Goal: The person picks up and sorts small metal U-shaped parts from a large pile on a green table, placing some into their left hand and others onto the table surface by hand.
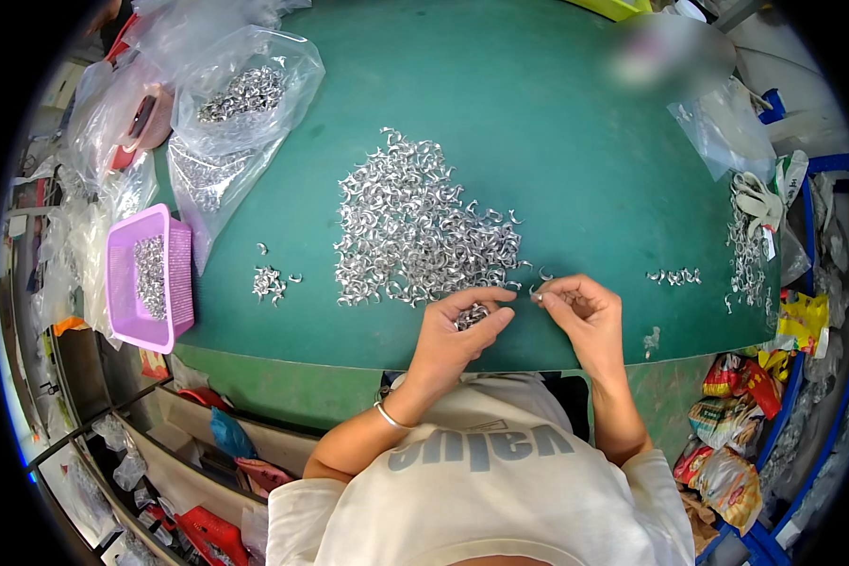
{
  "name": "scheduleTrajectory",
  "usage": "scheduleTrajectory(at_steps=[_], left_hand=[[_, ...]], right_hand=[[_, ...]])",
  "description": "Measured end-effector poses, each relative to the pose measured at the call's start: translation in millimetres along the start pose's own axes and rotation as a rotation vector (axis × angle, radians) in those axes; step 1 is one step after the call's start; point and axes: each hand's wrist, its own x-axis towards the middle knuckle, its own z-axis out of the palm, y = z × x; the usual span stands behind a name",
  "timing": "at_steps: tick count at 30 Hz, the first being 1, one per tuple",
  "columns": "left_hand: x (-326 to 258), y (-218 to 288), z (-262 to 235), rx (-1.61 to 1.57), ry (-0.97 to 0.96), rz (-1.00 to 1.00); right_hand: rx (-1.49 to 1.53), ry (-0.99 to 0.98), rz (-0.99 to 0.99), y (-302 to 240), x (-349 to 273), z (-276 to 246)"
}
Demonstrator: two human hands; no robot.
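A large heap of small curved silver metal pieces [415, 226] lies spread on the green table [538, 123]. My left hand [462, 325] rests at the near edge of the heap, fingers curled around a handful of the pieces. My right hand [580, 307] is just to its right, pinching one small metal piece between thumb and fingertips. The two hands almost touch.
A pink basket [146, 278] with metal pieces sits at the left table edge. Clear plastic bags of pieces [236, 104] lie at the back left. Small clusters of pieces [269, 281] and pieces [674, 276] lie apart. More bags and white gloves [755, 193] are at the right; snack packets [736, 424] below.
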Motion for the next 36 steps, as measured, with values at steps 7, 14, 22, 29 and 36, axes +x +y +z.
scheduleTrajectory(at_steps=[7, 14, 22, 29, 36], left_hand=[[-6, 15, 8, 0.206, 0.010, 0.149], [-13, 21, 6, 0.277, -0.072, 0.322], [-14, 26, -1, -0.326, -0.258, -0.253], [-10, 18, -6, -0.468, -0.362, -0.372], [-5, 13, -7, -0.566, -0.409, -0.391]], right_hand=[[0.058, -0.145, -0.027, -14, -11, 10], [0.302, -0.220, 0.109, -20, -16, 14], [0.293, -0.158, 0.047, -17, -24, 22], [-0.141, 0.001, -0.275, -21, -23, 28], [-0.311, -0.034, -0.447, -27, -19, 28]])
